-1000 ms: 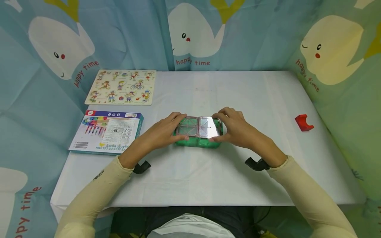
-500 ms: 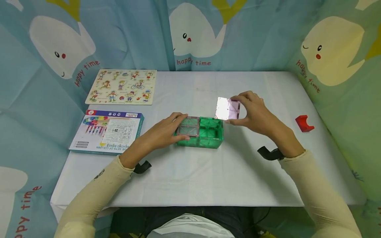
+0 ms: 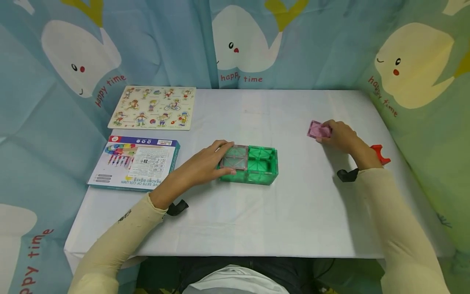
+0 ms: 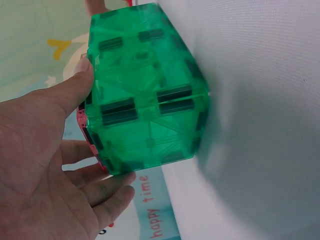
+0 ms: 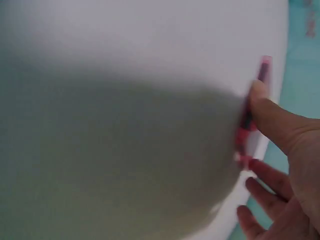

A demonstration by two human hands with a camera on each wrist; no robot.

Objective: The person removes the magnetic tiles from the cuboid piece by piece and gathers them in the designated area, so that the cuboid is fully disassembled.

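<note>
A translucent green box of magnetic tiles sits mid-table, its right half uncovered on top. One pink magnetic tile covers the left half. My left hand grips the left end of the box, thumb on the near side and fingers at the far side; the left wrist view shows the green walls and dark magnets close up. Off to the right, my right hand pinches another pink magnetic tile by its edge, low over the table. In the right wrist view this tile is blurred and edge-on.
A red arch-shaped block lies partly hidden behind the right wrist. On the left are a boxed bead set and a picture puzzle board. A whale-print curtain surrounds the white table.
My right hand has lifted the right pink magnetic tile off the green box and carried it to the right, tilting it on the way. My left hand stays on the box.
</note>
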